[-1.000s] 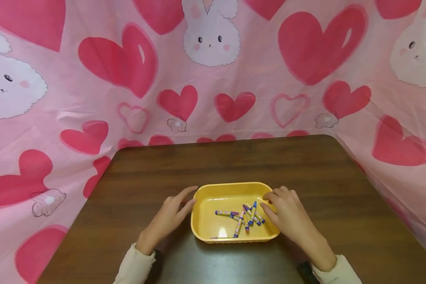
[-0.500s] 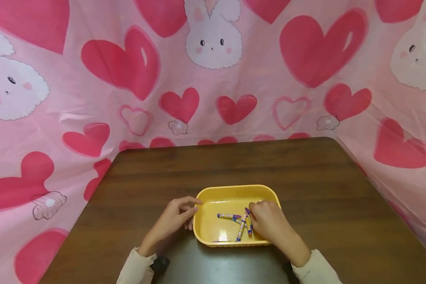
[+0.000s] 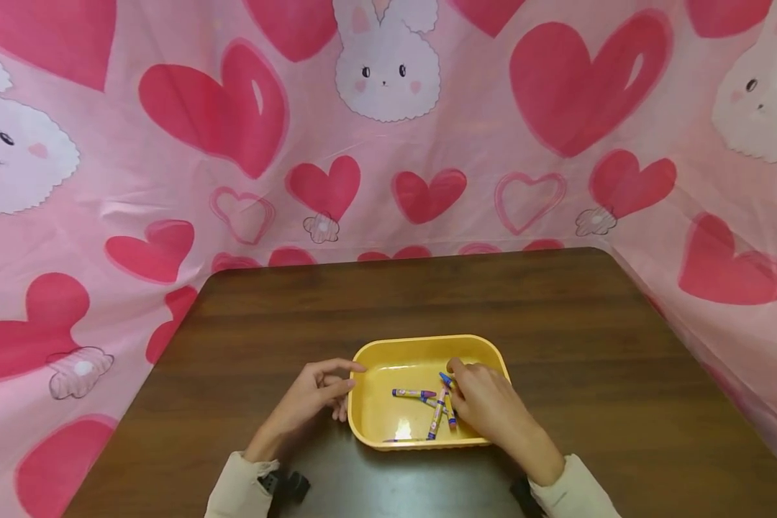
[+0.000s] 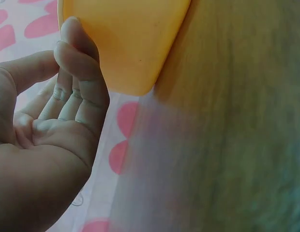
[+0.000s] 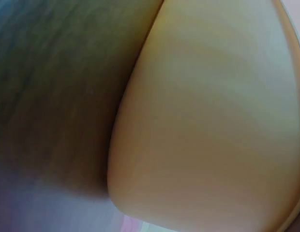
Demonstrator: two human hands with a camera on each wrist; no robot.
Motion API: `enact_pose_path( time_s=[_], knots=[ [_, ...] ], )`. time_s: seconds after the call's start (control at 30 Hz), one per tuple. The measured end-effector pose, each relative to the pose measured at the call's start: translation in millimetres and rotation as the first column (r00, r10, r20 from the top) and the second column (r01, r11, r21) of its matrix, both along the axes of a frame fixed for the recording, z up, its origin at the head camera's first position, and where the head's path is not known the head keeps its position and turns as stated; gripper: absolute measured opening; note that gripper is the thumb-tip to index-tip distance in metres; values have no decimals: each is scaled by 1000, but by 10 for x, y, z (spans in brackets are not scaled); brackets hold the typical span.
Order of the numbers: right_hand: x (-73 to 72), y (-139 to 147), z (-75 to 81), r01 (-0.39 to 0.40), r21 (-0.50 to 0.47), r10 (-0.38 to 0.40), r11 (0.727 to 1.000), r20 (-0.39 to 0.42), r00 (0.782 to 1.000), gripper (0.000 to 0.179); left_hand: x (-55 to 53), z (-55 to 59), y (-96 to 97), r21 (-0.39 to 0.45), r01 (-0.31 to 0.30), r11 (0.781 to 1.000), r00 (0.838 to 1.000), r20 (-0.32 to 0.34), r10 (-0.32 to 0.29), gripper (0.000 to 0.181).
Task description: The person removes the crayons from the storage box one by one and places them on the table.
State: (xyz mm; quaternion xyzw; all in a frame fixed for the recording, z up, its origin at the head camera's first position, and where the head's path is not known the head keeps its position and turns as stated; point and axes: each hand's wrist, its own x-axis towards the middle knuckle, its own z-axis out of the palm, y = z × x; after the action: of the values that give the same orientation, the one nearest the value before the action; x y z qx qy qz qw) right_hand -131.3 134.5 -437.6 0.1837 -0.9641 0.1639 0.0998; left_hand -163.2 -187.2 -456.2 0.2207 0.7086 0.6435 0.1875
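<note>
A yellow plastic tray (image 3: 388, 444) with rounded corners sits on the table and holds several crayons. My right hand (image 3: 488, 403) reaches into its right side, pinching a blue crayon (image 3: 447, 379) whose tip sticks out between the fingertips. Left of it lie a purple crayon (image 3: 414, 393) and a peach crayon (image 3: 436, 421), with others crossing them. My left hand (image 3: 314, 396) is at the tray's left rim, fingers loosely bent, index fingertip over the edge. The left wrist view shows that hand beside the tray wall (image 4: 135, 48). In the right wrist view the tray wall (image 5: 203, 116) dominates, without the fingers.
The dark brown wooden table (image 3: 285, 316) stretches around the tray. A pink cloth (image 3: 375, 144) with hearts and rabbits hangs behind and at both sides. Cream sleeves (image 3: 236, 485) and dark wrist straps are at the bottom.
My right hand has moved from the tray's right rim down in among the crayons and now grips a blue one. My left hand has stayed by the left rim.
</note>
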Motion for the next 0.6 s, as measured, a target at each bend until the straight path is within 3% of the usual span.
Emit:
enact_pose_path(
  time_s=[0.17,0.33,0.6],
  knots=[
    [-7,-23,11,13,-55,-15,998,-36,999,9,19,-8,-5,28,5,1000,1000,26,-5,38],
    [-11,-23,27,0,-127,-11,992,-81,997,7,16,8,-45,60,25,998,994,102,-31,42],
    [-14,28,41,4,-312,-10,950,-18,1000,8,-15,8,-133,113,123,986,978,152,-140,47]
  ],
)
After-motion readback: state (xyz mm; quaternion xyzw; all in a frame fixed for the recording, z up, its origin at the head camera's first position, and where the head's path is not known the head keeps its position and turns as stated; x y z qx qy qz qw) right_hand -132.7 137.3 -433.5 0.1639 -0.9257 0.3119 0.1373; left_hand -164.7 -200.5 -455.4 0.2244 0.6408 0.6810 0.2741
